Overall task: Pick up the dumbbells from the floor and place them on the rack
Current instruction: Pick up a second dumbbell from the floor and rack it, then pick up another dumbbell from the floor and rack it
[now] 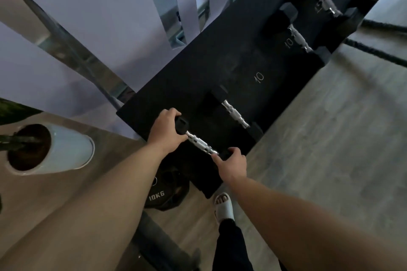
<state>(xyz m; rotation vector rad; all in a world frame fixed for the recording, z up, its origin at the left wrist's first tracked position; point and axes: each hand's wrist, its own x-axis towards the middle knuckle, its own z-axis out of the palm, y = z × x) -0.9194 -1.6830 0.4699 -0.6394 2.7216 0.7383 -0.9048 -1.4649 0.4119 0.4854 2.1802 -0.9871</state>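
Nearest, a white slipper (224, 206) on the wooden floor (330, 138), beside a black 10KG plate (164, 192) lying under the rack's near corner. Above these, left hand (165, 131) and right hand (232, 164), fingers clamped on the two black heads of a dumbbell (201, 145), chrome handle bare between them, held at the near end of the black rack (198, 72). To the left, a white plant pot (49, 148). Just beyond, a second dumbbell (234, 113) resting on the rack. Farther up the rack, painted 10 marks and more dumbbells (298, 37) in a row. Dark ropes (378, 50) across the floor far right.
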